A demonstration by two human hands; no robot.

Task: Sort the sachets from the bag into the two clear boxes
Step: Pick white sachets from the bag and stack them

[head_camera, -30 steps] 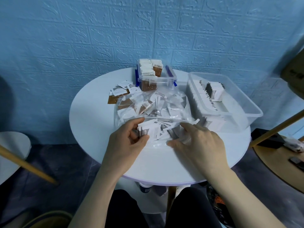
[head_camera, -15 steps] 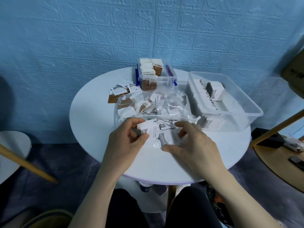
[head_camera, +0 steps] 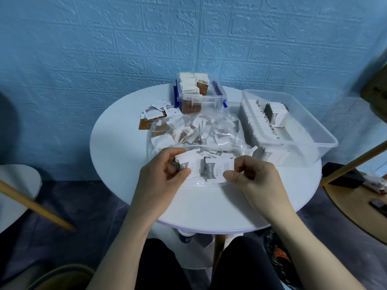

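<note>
Just in front of the clear bag (head_camera: 199, 132) on the round white table (head_camera: 117, 155), the left hand (head_camera: 165, 181) grips a fanned stack of grey-and-white sachets (head_camera: 188, 164), while the right hand (head_camera: 251, 176) pinches one sachet (head_camera: 217, 170) by its edge. Such sachets look light, thin and probably slippery, so an edge pinch suits them. Beyond the bag stand the small clear box (head_camera: 201, 99) and, to its right, the large clear box (head_camera: 310, 130).
</note>
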